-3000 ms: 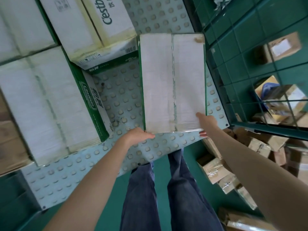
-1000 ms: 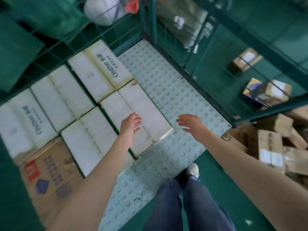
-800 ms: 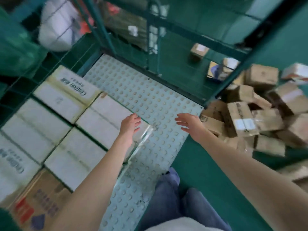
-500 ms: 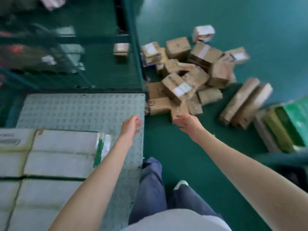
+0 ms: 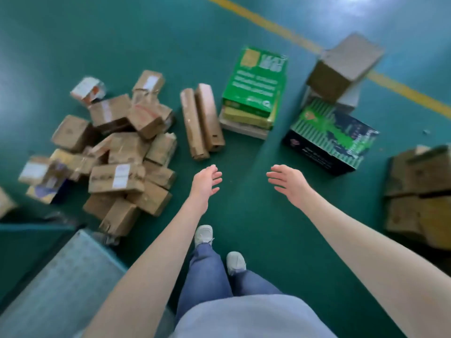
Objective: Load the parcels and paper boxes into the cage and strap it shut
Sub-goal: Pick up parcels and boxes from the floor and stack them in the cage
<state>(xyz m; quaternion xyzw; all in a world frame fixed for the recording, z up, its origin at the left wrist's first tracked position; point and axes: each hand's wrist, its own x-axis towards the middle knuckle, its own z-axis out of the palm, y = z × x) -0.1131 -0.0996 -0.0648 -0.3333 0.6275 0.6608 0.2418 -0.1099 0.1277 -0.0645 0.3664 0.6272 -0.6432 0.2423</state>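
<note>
My left hand and my right hand hang over the green floor, fingers spread, holding nothing. A heap of several small brown parcels lies on the floor to the left. Two long brown parcels lie side by side ahead. A stack of green paper boxes stands just right of them. A dark green-striped box sits to the right, beyond my right hand. Only a corner of the cage's studded grey floor shows at the lower left.
A plain brown carton rests on other boxes behind the striped box. Stacked brown cartons stand at the right edge. A yellow line crosses the floor at the back. My legs and shoes are below.
I let go of the white paper box set among the others in the cage and turned right. The cage has slid out to the lower left; the floor parcels and boxes now face me.
</note>
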